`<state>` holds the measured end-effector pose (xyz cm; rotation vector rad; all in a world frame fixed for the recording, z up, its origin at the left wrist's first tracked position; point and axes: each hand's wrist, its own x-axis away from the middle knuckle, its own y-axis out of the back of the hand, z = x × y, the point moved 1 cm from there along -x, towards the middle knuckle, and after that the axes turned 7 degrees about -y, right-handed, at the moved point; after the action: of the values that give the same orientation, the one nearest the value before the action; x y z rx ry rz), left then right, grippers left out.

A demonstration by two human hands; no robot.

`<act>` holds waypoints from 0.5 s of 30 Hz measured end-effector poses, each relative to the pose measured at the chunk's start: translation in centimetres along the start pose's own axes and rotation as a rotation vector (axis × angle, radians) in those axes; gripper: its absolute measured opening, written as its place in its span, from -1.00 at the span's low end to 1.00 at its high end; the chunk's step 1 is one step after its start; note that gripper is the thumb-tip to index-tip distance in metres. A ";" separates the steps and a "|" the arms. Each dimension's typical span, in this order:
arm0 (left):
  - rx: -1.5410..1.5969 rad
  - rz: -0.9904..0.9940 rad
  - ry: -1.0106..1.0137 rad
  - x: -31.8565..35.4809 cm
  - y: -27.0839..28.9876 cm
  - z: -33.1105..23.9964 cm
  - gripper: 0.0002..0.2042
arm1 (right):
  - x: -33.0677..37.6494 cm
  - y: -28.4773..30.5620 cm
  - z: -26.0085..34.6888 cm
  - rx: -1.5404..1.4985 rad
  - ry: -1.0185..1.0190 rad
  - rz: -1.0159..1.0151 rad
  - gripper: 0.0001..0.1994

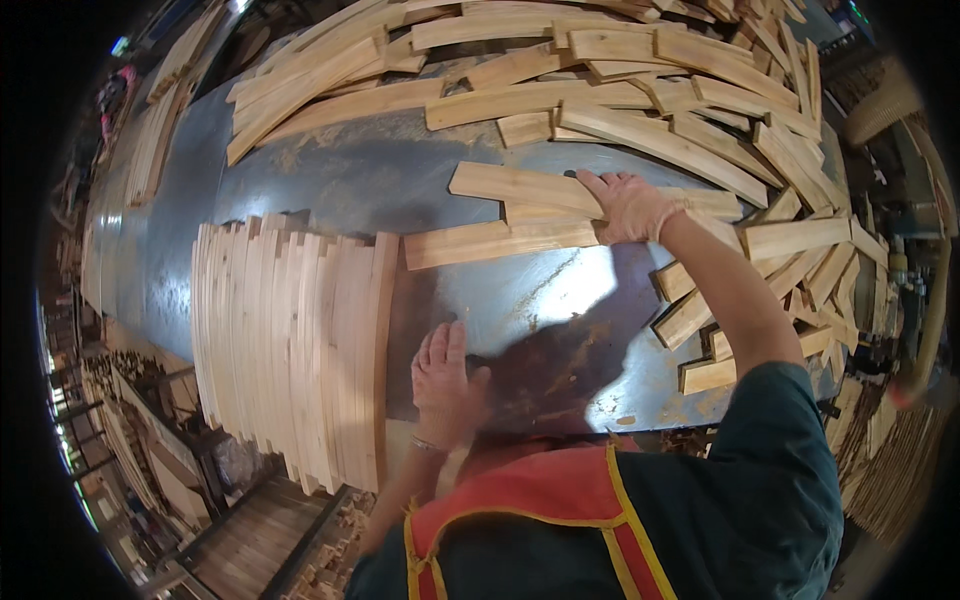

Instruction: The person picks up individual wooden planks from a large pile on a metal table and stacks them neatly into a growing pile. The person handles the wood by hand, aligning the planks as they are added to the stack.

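Note:
My right hand point(637, 208) reaches across loose pale wooden slats point(525, 186) on the metal table. Its fingers bend over the far slat while its palm lies across the ones beside it, so it grips them from above. A nearer slat point(500, 243) lies alongside, its right end by the heel of that hand. My left hand point(445, 385) is held over the table with fingers stretched out and nothing in it. Just left of it, a row of slats point(290, 345) stands packed side by side, the rightmost a little apart from my fingers.
Loose slats point(620, 95) lie in a heap along the far side, and more point(800, 240) are jumbled at the right. The metal table point(330, 170) carries sawdust. Below the left edge are a wooden platform point(250, 540) and stacked boards point(140, 430).

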<state>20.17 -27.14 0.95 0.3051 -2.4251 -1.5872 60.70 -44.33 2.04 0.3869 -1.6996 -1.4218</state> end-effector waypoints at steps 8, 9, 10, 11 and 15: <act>0.026 0.050 0.101 6.0 -0.6 3.9 -0.13 | 6.8 3.6 8.9 -0.412 -0.051 0.145 0.29; 0.032 0.024 0.092 7.0 -0.3 4.1 -0.13 | 7.5 4.2 10.4 -0.524 -0.051 0.134 0.31; 0.039 -0.003 0.082 7.8 0.0 4.2 -0.14 | 8.0 4.5 11.9 -0.636 -0.053 0.127 0.33; 0.050 0.027 0.106 8.7 0.3 4.3 -0.15 | 8.3 4.4 13.6 -0.689 0.015 0.063 0.34; 0.048 -0.166 0.042 11.4 2.6 5.0 -0.11 | 6.6 -0.3 23.5 -1.460 -0.027 -0.070 0.20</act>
<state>7.68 -25.13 2.25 0.5553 -2.4647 -1.5717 38.80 -33.93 5.04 -0.3984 -0.3228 -2.2651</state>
